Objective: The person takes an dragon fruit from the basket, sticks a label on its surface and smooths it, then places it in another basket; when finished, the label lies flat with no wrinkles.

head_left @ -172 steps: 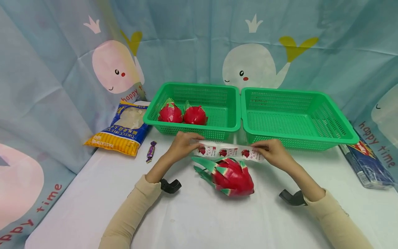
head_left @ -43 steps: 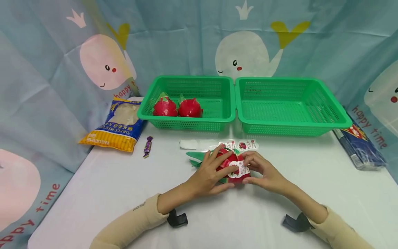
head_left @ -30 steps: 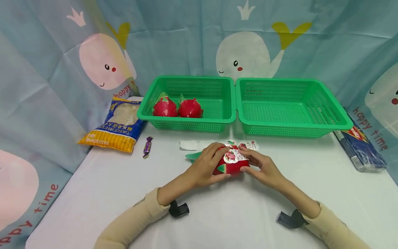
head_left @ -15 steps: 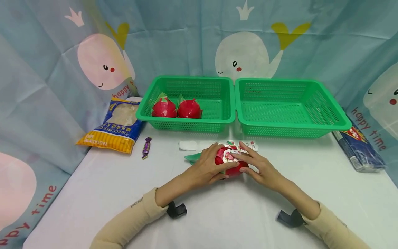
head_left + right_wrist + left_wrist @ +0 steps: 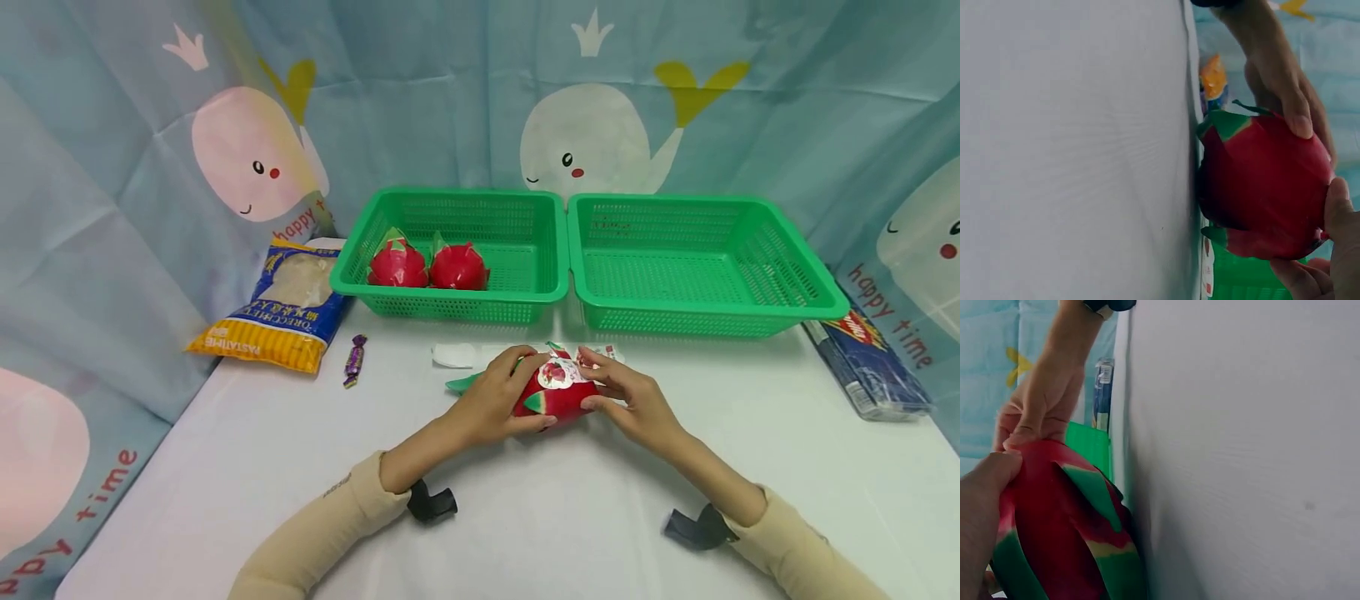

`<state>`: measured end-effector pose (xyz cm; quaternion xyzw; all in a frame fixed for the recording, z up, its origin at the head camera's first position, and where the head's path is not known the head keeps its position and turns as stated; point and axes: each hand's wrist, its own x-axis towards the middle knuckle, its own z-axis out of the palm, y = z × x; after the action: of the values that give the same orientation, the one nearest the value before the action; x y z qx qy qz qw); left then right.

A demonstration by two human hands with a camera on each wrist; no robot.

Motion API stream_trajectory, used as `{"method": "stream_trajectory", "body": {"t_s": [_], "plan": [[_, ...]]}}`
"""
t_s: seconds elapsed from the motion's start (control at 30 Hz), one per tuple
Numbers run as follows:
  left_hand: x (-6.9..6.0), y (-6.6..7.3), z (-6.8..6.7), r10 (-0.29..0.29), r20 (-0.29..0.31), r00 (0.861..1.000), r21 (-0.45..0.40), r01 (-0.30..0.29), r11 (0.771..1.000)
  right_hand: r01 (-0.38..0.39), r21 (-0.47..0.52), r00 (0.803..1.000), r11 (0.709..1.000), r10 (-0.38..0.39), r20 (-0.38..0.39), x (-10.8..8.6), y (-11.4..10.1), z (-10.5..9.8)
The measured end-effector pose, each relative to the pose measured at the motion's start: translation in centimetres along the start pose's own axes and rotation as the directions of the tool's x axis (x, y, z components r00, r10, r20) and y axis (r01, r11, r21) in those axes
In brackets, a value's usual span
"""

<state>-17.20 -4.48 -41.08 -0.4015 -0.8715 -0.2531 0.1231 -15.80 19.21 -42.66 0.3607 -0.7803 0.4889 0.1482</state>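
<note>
A red dragon fruit (image 5: 564, 406) with green-tipped scales lies on the white table, between both hands. A white sticker (image 5: 556, 374) with a fruit picture is on its upper side. My left hand (image 5: 489, 402) grips the leafy left end, thumb in front and fingers over the top. At the other end, my right hand (image 5: 634, 403) holds the fruit between thumb and fingers. Its scales show close up in the left wrist view, where the dragon fruit (image 5: 1054, 512) hides part of the left fingers. Behind it lies a sticker strip (image 5: 454, 356), partly covered by hands and fruit.
Two green baskets stand at the back; the left basket (image 5: 457, 307) holds two dragon fruits (image 5: 458, 267), beside the right basket (image 5: 697, 321). A pasta bag (image 5: 281, 312) and a purple wrapped candy (image 5: 356, 361) lie left. A blue packet (image 5: 873, 367) lies far right.
Earlier both hands held the sticker strip; it now lies on the table and a sticker is on the dragon fruit. Within the last half second, the index fingers have moved off that sticker.
</note>
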Motion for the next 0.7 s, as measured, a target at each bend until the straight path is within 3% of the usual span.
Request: {"method": "stream_trajectory", "body": {"t_s": [0.1, 0.17, 0.23, 0.3, 0.4, 0.47, 0.5, 0.53, 0.57, 0.6, 0.63, 0.67, 0.7], "plan": [[-0.2, -0.1, 0.0, 0.002, 0.003, 1.0, 0.001, -0.002, 1.0, 0.099, -0.03, 0.995, 0.995, -0.1, -0.018, 0.1, -0.1, 0.0], [-0.3, -0.2, 0.0, 0.017, -0.002, 1.0, -0.013, -0.017, 1.0, 0.099, -0.06, 0.995, 0.993, -0.099, -0.001, 0.4, -0.6, 0.1], [-0.4, -0.3, -0.1, 0.042, -0.004, 0.999, -0.028, -0.042, 0.999, 0.037, -0.135, 0.998, 0.99, -0.03, 0.053, 0.8, -1.2, 0.1], [-0.5, -0.5, -0.3, 0.077, 0.0, 0.997, -0.055, -0.077, 0.996, -0.065, -0.205, 0.987, 0.977, 0.093, 0.132, 1.4, -2.0, 0.1], [-0.8, -1.2, -0.8, 0.118, 0.032, 0.992, -0.187, -0.11, 0.976, -0.155, -0.298, 0.939, 0.942, 0.235, 0.252, 2.5, -2.9, 0.3], [-0.9, -2.0, -1.4, 0.091, 0.056, 0.994, -0.361, -0.065, 0.93, -0.202, -0.321, 0.902, 0.925, 0.304, 0.306, 3.3, -3.3, 0.5], [-0.9, -2.5, -1.7, 0.057, 0.064, 0.996, -0.462, -0.021, 0.887, -0.22, -0.334, 0.886, 0.916, 0.331, 0.324, 3.6, -3.5, 0.6], [-0.9, -3.1, -2.1, 0.001, 0.071, 0.998, -0.565, 0.039, 0.824, -0.238, -0.348, 0.872, 0.907, 0.357, 0.336, 3.9, -3.7, 0.7], [-0.9, -3.7, -2.5, -0.074, 0.075, 0.994, -0.655, 0.105, 0.748, -0.259, -0.362, 0.858, 0.895, 0.385, 0.34, 4.3, -3.8, 0.8], [-0.8, -4.5, -2.7, -0.164, 0.073, 0.984, -0.736, 0.164, 0.656, -0.277, -0.374, 0.845, 0.885, 0.409, 0.344, 4.6, -4.0, 0.9], [-0.7, -5.2, -3.1, -0.272, 0.076, 0.959, -0.802, 0.22, 0.556, -0.288, -0.389, 0.834, 0.875, 0.429, 0.347, 4.9, -4.1, 1.0], [-0.6, -5.9, -3.4, -0.377, 0.085, 0.922, -0.855, 0.262, 0.448, -0.299, -0.404, 0.823, 0.864, 0.448, 0.348, 5.1, -4.2, 1.1], [-0.6, -6.6, -3.7, -0.47, 0.103, 0.876, -0.892, 0.29, 0.346, -0.309, -0.422, 0.81, 0.852, 0.468, 0.352, 5.4, -4.3, 1.2]]}}
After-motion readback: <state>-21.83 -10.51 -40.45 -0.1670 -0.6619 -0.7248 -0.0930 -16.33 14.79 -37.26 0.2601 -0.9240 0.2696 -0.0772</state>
